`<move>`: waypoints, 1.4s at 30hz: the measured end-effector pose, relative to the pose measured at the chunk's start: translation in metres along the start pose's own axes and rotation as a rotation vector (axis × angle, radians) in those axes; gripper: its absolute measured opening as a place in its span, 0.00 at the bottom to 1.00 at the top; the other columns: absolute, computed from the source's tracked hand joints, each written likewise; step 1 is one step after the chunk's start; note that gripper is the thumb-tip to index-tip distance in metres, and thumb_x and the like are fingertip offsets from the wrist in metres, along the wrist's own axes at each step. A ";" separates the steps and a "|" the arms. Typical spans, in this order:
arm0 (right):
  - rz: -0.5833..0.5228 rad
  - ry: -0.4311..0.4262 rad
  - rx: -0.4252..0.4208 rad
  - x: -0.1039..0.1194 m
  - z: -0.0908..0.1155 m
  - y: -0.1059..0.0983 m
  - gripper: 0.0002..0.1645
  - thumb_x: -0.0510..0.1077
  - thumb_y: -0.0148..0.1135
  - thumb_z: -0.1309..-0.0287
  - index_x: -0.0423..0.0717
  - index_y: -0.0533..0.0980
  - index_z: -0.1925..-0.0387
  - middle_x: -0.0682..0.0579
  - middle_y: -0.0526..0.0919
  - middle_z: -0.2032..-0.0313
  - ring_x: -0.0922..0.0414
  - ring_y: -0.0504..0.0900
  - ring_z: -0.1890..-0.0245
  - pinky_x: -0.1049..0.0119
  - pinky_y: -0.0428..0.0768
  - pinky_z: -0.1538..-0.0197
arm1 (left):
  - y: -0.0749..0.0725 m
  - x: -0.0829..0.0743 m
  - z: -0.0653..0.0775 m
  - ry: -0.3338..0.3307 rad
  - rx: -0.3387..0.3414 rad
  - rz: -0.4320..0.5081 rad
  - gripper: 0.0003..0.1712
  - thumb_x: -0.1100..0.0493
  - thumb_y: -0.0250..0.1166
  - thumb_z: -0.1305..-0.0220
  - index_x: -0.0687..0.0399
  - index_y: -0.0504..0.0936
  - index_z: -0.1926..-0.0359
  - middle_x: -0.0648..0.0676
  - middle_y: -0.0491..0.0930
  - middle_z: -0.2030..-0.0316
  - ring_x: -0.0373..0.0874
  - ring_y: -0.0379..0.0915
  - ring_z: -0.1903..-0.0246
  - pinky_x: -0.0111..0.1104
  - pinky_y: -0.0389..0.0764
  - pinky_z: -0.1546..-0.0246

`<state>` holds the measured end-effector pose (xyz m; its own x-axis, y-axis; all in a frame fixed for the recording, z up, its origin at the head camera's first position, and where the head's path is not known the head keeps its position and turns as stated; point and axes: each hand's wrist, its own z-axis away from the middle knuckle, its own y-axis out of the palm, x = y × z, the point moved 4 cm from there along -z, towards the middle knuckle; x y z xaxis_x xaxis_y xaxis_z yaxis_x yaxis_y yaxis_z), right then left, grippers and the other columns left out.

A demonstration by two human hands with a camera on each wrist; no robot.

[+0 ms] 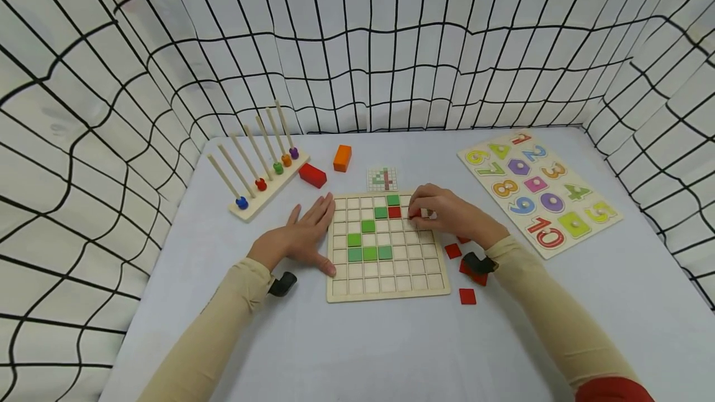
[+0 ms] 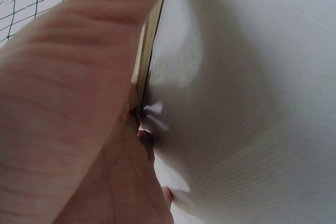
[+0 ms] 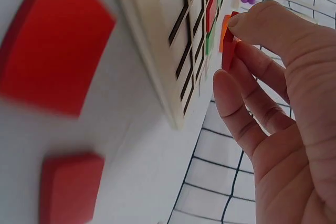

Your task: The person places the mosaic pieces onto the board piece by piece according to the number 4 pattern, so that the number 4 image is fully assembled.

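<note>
A wooden grid board (image 1: 385, 285) lies in the middle of the table in the head view. Green tiles (image 1: 368, 226) fill several of its squares, and one red tile (image 1: 394, 211) sits near the top. My left hand (image 1: 298, 237) rests along the board's left edge, fingers and thumb spread. Over the upper right squares, my right hand (image 1: 447, 209) pinches another red square tile (image 3: 228, 48) between thumb and fingertips. In the right wrist view that tile is tilted on edge, above the board's surface. Loose red tiles (image 1: 467, 296) lie beside the board's right edge.
A small pattern card (image 1: 382, 178) lies behind the board. Further left are a peg stand with coloured beads (image 1: 269, 190), a red block (image 1: 313, 175) and an orange block (image 1: 342, 158). A number puzzle board (image 1: 539, 194) lies right. Black netting (image 1: 368, 33) surrounds the table.
</note>
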<state>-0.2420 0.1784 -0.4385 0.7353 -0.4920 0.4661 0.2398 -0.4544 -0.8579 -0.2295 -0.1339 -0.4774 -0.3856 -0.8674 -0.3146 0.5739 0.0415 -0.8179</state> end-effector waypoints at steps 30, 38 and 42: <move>-0.017 -0.045 0.032 0.013 -0.020 0.030 0.03 0.37 0.75 0.36 0.43 0.90 0.60 0.47 0.88 0.52 0.50 0.82 0.48 0.54 0.84 0.43 | -0.001 -0.001 0.001 -0.005 0.000 -0.002 0.92 0.21 0.78 0.55 0.56 0.25 0.14 0.56 0.18 0.13 0.55 0.14 0.13 0.65 0.22 0.17; 0.041 -0.006 0.093 0.014 -0.016 0.029 0.13 0.42 0.74 0.33 0.43 0.88 0.49 0.45 0.86 0.46 0.50 0.81 0.43 0.55 0.85 0.40 | 0.000 -0.001 -0.001 -0.012 0.006 -0.010 0.91 0.21 0.77 0.54 0.55 0.23 0.15 0.55 0.17 0.14 0.55 0.14 0.13 0.63 0.22 0.17; 0.027 0.018 0.104 0.015 -0.012 0.025 0.14 0.42 0.75 0.33 0.43 0.88 0.48 0.45 0.86 0.44 0.49 0.81 0.42 0.56 0.87 0.40 | 0.001 0.002 -0.002 -0.006 0.005 -0.006 0.92 0.20 0.77 0.55 0.55 0.23 0.15 0.55 0.17 0.14 0.55 0.14 0.13 0.64 0.22 0.17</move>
<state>-0.2324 0.1505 -0.4504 0.7312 -0.5164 0.4458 0.2852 -0.3622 -0.8874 -0.2314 -0.1341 -0.4796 -0.3843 -0.8706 -0.3070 0.5751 0.0343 -0.8173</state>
